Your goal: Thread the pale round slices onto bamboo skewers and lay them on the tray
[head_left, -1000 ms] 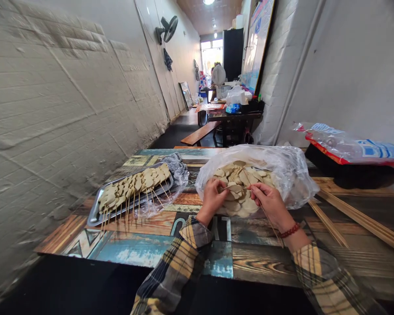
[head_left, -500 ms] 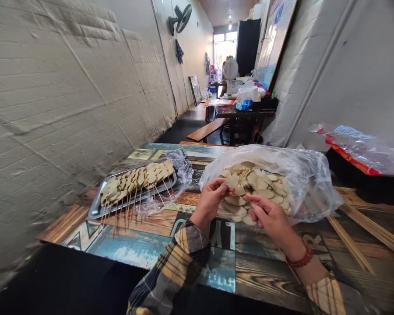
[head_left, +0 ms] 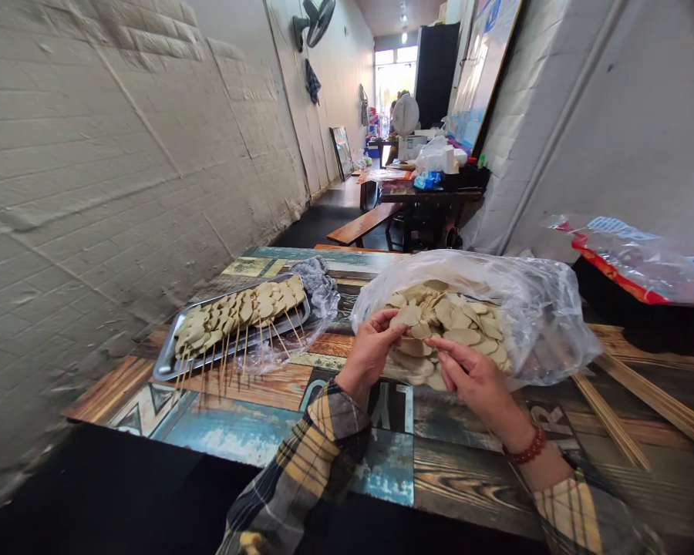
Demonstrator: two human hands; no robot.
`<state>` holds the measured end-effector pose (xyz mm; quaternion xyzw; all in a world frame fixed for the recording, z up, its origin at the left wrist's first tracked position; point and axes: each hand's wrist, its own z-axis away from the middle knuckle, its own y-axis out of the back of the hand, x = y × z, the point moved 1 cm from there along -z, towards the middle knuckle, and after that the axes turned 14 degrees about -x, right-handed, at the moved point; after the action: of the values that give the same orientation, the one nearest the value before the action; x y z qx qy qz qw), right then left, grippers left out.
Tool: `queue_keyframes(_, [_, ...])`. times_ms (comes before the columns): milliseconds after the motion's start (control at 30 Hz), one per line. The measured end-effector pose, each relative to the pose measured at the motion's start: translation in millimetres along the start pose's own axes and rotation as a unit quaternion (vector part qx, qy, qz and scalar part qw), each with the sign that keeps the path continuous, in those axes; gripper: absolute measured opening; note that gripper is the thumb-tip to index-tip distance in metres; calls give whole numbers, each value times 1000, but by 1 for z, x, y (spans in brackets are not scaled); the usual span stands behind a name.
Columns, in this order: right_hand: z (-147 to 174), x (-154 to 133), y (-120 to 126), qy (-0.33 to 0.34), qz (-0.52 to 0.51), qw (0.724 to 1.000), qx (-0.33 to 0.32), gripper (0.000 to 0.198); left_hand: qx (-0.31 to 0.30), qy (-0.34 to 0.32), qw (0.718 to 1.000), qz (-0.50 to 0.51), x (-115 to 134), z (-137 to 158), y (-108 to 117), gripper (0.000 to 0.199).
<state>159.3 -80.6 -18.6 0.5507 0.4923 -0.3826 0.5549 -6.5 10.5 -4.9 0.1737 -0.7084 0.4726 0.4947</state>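
Observation:
My left hand (head_left: 375, 347) is closed, pinching a pale, flat oval slice (head_left: 406, 316) between thumb and fingers. Close by on its right, my right hand (head_left: 468, 378) is closed in a pinch on a thin wooden skewer (head_left: 427, 341), whose tip points at the slice; most of its length is hidden by the hand. Beneath both hands, a heap of similar slices (head_left: 466, 337) lies in an open clear plastic bag (head_left: 547, 308). To the left, a metal tray (head_left: 163, 368) bears skewered slices (head_left: 243, 308), their sticks jutting over its near edge.
Bundles of bare skewers (head_left: 613, 424) lie on the patterned wooden table (head_left: 225, 432) at right. Crumpled grey plastic (head_left: 315, 281) sits beside the tray. A red-edged plastic package (head_left: 641, 258) rests on something black at far right. Beyond stand a bench (head_left: 362, 223) and another cluttered table.
The right hand has moved slightly left, bringing the skewer tip nearer the slice. My left hand keeps its pinch. The whole view has shifted a little.

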Motion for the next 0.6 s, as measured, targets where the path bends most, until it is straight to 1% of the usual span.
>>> queue_keyframes(133, [2,1,-3,3,73,997,-16,44,41,-21,998,-31,3,0,3,42])
queue_keyframes(233, [3,1,-4,3,102,995,-15,45,56,-33,997,-47,3,0,2,40])
queue_keyframes(500, [2,7,-6,7,107,994,-29,47,59,-53,994,-73,3,-1,0,37])
queue_keyframes(600, [1,9,-7,14,102,995,-15,43,57,-58,993,-88,4,0,-2,33])
